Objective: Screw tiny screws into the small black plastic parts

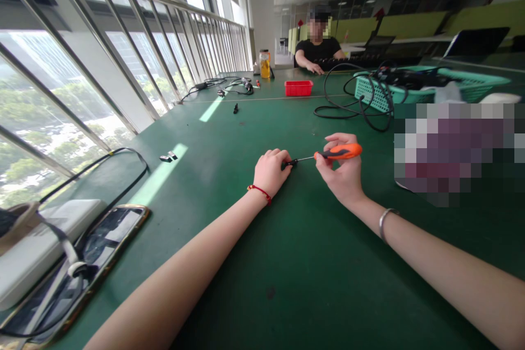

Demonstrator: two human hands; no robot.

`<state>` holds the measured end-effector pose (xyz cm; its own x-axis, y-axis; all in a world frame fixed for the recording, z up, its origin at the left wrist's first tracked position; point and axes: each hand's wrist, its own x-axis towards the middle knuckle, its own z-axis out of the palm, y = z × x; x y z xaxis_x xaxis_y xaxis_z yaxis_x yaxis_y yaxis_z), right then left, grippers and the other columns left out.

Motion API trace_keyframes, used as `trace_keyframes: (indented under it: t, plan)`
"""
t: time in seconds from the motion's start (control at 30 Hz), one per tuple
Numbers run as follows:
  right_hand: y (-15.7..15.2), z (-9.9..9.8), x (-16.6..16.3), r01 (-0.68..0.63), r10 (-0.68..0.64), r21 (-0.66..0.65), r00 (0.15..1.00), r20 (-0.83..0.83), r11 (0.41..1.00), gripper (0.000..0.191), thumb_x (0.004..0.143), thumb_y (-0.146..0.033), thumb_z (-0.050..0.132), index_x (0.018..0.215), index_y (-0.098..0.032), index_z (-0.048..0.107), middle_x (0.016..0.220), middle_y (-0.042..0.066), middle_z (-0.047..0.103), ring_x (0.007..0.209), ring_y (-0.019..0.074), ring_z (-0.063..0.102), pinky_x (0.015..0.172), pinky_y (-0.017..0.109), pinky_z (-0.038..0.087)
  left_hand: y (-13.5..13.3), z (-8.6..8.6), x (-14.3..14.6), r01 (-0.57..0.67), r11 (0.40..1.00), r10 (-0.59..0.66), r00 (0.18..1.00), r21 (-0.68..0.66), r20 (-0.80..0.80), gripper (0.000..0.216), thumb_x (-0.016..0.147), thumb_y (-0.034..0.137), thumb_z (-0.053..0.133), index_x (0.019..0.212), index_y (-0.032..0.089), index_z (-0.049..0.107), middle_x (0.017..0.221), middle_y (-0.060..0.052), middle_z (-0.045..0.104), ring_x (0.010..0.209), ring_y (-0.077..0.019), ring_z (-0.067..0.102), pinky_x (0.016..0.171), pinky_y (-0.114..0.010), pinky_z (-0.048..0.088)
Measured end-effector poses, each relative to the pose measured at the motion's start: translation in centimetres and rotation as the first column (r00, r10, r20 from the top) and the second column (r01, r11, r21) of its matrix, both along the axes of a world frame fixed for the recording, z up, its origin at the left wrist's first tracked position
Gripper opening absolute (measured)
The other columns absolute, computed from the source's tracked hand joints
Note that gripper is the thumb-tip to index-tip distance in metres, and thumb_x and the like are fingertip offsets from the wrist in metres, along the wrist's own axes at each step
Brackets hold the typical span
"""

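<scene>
My left hand (272, 171) rests on the green table, its fingers closed round a small black part (290, 163) that pokes out past the fingertips. Most of that part is hidden by the hand, so its kind cannot be told. In my right hand (343, 172) is a screwdriver (343, 151) with an orange and black handle, gripped between thumb and fingers. The thin metal shaft points left, and its tip meets or nearly meets the black part.
A red bin (298, 88) and a teal basket (373, 93) of cables stand farther back. Small black pieces (168, 157) lie left. A phone (118, 229) and white power strip (49, 240) sit at the near left. A person (319, 46) sits across the table (262, 279).
</scene>
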<state>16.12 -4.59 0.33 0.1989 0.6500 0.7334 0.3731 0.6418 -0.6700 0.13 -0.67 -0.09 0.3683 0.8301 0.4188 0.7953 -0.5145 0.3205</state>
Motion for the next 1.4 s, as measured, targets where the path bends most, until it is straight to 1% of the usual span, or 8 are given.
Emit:
trace_keyframes:
  t: [0.2,0.33,0.57,0.7,0.77,0.93,1.13,1.4]
  plan:
    - [-0.5,0.2,0.1,0.029,-0.017,-0.099,0.993,0.114,0.995,0.011,0.08,-0.028,0.056,0.079,-0.023,0.047,0.048,-0.008,0.044,0.044,0.0103,0.047,0.053,0.026,0.039,-0.1,0.0,0.0,-0.003,1.0,0.002,1.0,-0.003,-0.008,0.003,0.079,0.02,0.056,0.078,0.021,0.059,0.088,-0.003,0.063,0.088,-0.0196,0.056,0.078,-0.031,0.045]
    - [-0.6,0.2,-0.1,0.023,-0.013,-0.092,0.995,0.104,0.995,0.011,0.078,-0.025,0.058,0.082,-0.022,0.049,0.052,-0.007,0.048,0.045,0.0109,0.048,0.053,0.027,0.04,-0.1,0.0,0.0,-0.002,1.0,0.002,1.0,0.001,-0.008,0.002,0.079,0.021,0.057,0.078,0.021,0.058,0.087,-0.003,0.063,0.087,-0.02,0.056,0.075,-0.031,0.045]
    - [-0.1,-0.1,0.0,0.006,-0.006,0.001,1.0,0.029,1.0,0.036,0.073,-0.022,0.062,0.102,-0.023,0.042,0.063,-0.007,0.044,0.053,0.012,0.046,0.054,0.027,0.042,0.0,0.0,0.0,0.002,1.0,-0.002,1.0,0.001,-0.007,0.002,0.079,0.02,0.056,0.078,0.021,0.058,0.087,-0.002,0.063,0.087,-0.0194,0.056,0.077,-0.031,0.045]
    - [-0.6,0.0,0.0,0.026,-0.014,-0.092,0.992,0.128,0.995,0.009,0.081,-0.027,0.056,0.082,-0.022,0.049,0.057,-0.007,0.046,0.044,0.009,0.044,0.054,0.027,0.039,0.0,0.0,0.0,-0.005,1.0,0.005,1.0,-0.002,-0.018,0.003,0.08,0.021,0.056,0.078,0.021,0.058,0.088,-0.002,0.063,0.087,-0.0194,0.056,0.077,-0.031,0.044]
    - [-0.7,0.1,-0.1,0.038,-0.026,-0.085,0.99,0.141,0.996,0.01,0.081,-0.027,0.055,0.076,-0.021,0.049,0.062,-0.004,0.051,0.046,0.0084,0.046,0.054,0.027,0.038,-0.1,0.1,0.0,-0.009,1.0,0.008,1.0,-0.002,-0.029,0.003,0.08,0.022,0.056,0.079,0.021,0.058,0.088,-0.003,0.063,0.088,-0.0196,0.056,0.077,-0.031,0.044]
    - [-0.3,0.1,-0.2,0.017,-0.017,0.0,0.999,0.047,1.0,0.02,0.076,-0.022,0.059,0.092,-0.022,0.048,0.059,-0.008,0.044,0.05,0.0103,0.045,0.053,0.026,0.038,-0.2,0.1,0.0,0.001,1.0,0.0,0.999,0.012,-0.043,0.002,0.08,0.021,0.056,0.079,0.021,0.058,0.089,-0.003,0.064,0.089,-0.0198,0.056,0.078,-0.031,0.044]
    - [-0.3,-0.1,0.0,-0.012,0.014,-0.045,0.999,0.03,0.999,0.008,0.076,-0.02,0.057,0.075,-0.021,0.049,0.06,-0.004,0.051,0.052,0.0104,0.048,0.05,0.025,0.037,-0.3,0.2,0.1,-0.035,0.999,0.035,0.998,0.015,-0.046,0.002,0.079,0.022,0.056,0.078,0.021,0.057,0.087,-0.003,0.064,0.088,-0.02,0.057,0.076,-0.031,0.044]
    - [-1.2,0.4,-0.5,-0.049,0.054,-0.054,0.994,0.099,0.997,0.014,0.077,-0.019,0.053,0.064,-0.021,0.048,0.053,-0.004,0.051,0.047,0.0099,0.045,0.048,0.024,0.037,-0.3,0.1,0.2,-0.103,0.995,0.102,0.994,-0.001,-0.03,0.002,0.077,0.022,0.056,0.075,0.021,0.056,0.084,-0.003,0.064,0.084,-0.02,0.057,0.072,-0.031,0.044]
